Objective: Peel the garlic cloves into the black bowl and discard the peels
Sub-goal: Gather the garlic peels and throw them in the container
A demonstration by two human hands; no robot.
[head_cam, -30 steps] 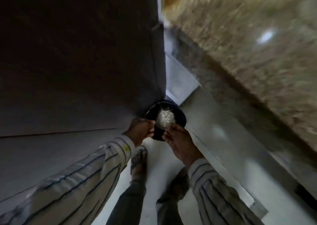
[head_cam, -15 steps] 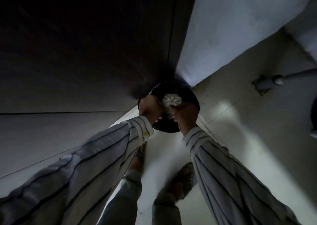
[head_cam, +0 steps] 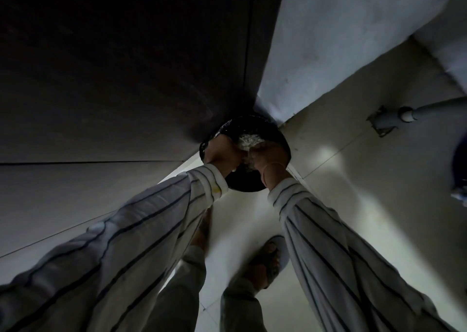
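The black bowl [head_cam: 246, 180] is held out in front of the person, above a pale tiled floor [head_cam: 341, 205] and close to the bottom corner of a dark cabinet door [head_cam: 126, 66]. Inside it lies a whitish heap of garlic peels [head_cam: 249, 140], showing between the two hands. The left hand [head_cam: 219, 152] grips the bowl's left rim with curled fingers. The right hand [head_cam: 269, 157] clasps the right rim the same way, a thin bangle [head_cam: 271, 167] round its wrist. Both arms wear striped white sleeves [head_cam: 151, 230]. Below the bowl, a sandalled foot [head_cam: 267, 258] stands on the floor. A light grey wall [head_cam: 328, 40] rises to the right of the cabinet, and a grey pipe fitting [head_cam: 389, 119] lies further right at the floor.
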